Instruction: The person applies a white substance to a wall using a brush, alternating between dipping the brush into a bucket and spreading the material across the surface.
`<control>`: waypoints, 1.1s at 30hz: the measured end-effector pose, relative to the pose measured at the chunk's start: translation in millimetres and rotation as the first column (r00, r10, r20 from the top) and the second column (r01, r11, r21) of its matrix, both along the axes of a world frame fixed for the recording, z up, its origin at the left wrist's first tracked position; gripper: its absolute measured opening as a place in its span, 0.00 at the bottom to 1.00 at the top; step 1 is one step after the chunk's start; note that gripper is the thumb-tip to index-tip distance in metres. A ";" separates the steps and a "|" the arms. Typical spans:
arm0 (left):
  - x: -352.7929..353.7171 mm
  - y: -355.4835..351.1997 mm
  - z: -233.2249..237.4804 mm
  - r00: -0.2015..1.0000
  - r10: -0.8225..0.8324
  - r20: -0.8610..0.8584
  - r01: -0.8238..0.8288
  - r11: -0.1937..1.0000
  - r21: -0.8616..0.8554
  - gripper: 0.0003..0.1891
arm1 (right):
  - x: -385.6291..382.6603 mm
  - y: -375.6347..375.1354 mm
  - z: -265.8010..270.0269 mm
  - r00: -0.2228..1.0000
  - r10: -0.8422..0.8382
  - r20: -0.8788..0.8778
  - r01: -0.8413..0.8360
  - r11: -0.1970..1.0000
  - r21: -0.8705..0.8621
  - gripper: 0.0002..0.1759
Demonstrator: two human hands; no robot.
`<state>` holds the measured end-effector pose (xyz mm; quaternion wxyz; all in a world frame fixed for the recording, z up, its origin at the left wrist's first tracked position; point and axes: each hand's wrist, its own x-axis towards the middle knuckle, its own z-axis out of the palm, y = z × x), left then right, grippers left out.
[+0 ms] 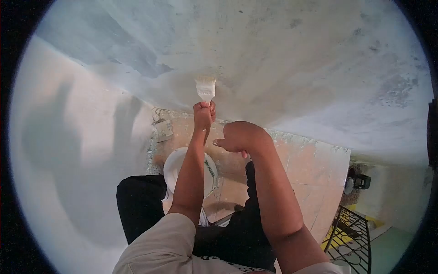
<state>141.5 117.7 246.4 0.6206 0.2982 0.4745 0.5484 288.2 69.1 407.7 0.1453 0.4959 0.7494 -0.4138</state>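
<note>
My left hand (203, 114) is wrapped round the handle of a wide paintbrush (206, 89), whose pale bristles point up against the patchy grey wall (273, 59). To the right of it and a little lower, my right hand (242, 137) hangs bent at the wrist, touching nothing that I can see. Its thumb sticks out to the left and its other fingers curl below, partly hidden. Under my left forearm stands a round white bucket (172, 166), partly covered by the arm.
A pale wall (91, 160) with shadows rises at the left. Tiled floor (292, 160) with white splatters runs along the wall base, with debris (163, 129) in the corner. A black metal railing (351, 235) and a dark object (362, 181) are at the lower right.
</note>
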 end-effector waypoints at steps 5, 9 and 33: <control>-5.1 -11.4 -66.8 0.994 -0.042 -0.104 0.022 0.982 -0.189 0.17 | 8.4 -3.1 -8.7 0.999 0.038 0.020 -0.039 0.998 0.054 0.30; -11.1 -19.2 -122.8 0.900 -0.102 -0.424 -0.084 0.914 -0.398 0.17 | 8.1 -7.1 -7.9 0.999 -0.014 0.037 0.013 0.999 0.031 0.29; -2.7 31.2 -153.5 0.911 -0.393 -0.125 0.176 0.644 -0.744 0.13 | -6.4 5.4 -13.3 0.997 0.007 0.072 -0.008 1.000 0.013 0.29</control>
